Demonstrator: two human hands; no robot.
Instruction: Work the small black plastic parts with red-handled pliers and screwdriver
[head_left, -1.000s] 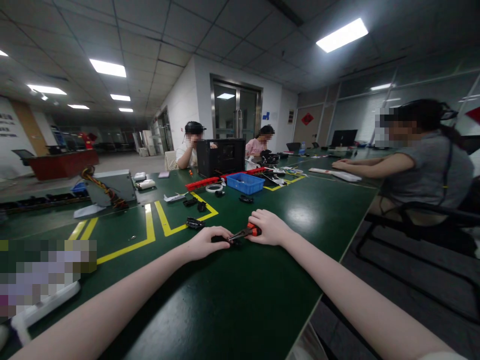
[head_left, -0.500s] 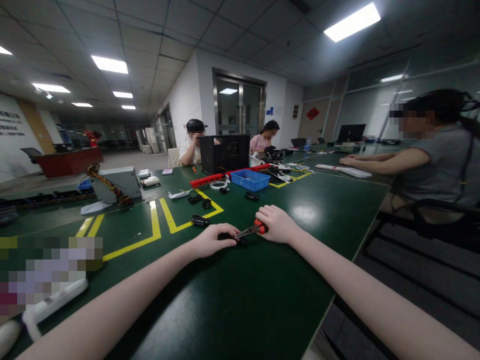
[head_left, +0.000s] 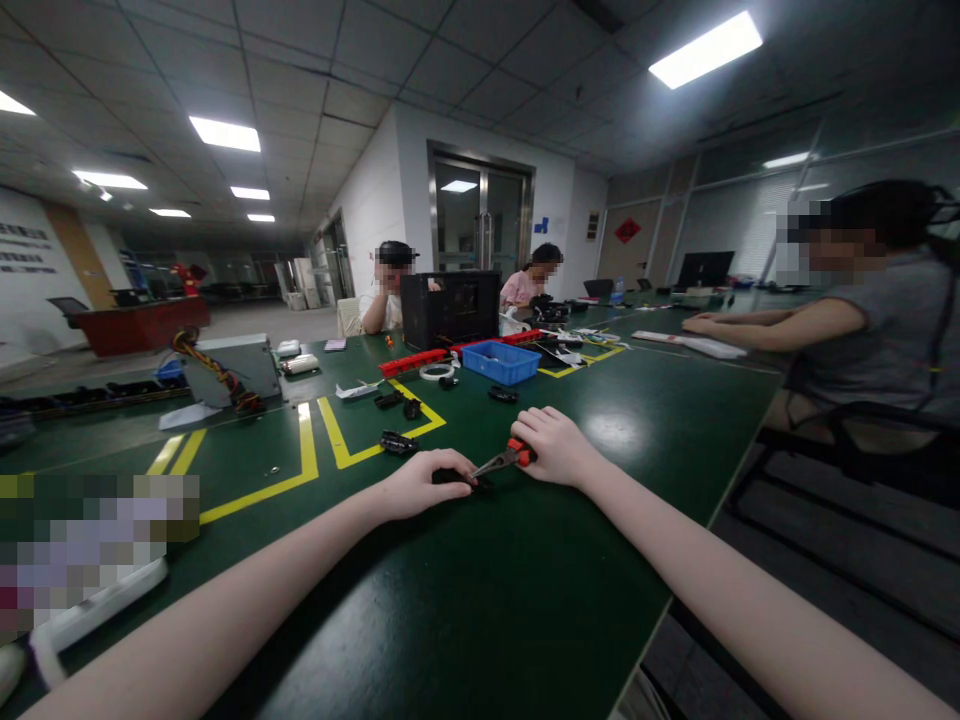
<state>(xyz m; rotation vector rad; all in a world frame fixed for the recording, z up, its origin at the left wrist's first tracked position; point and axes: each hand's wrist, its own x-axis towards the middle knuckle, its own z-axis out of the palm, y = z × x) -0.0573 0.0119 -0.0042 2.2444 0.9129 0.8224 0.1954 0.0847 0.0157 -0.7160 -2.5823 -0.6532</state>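
Note:
My left hand (head_left: 421,483) lies on the green table (head_left: 480,590) with its fingers curled over a small black part (head_left: 456,478). My right hand (head_left: 556,447) is closed round the red handles of a pair of pliers (head_left: 505,459). The pliers' metal tip points left and meets the black part just beside my left fingers. Another small black part (head_left: 398,441) lies on the table a little beyond my left hand, by a yellow line.
A blue bin (head_left: 500,361), a red strip (head_left: 412,362), a black case (head_left: 450,308) and a grey power supply with wires (head_left: 229,368) stand farther back. Two people sit at the far end; a third person (head_left: 862,300) sits at right. The table edge runs along the right.
Both hands stay on the black part and the pliers; the view has shifted slightly, and the pliers' tip sits a touch closer to the part.

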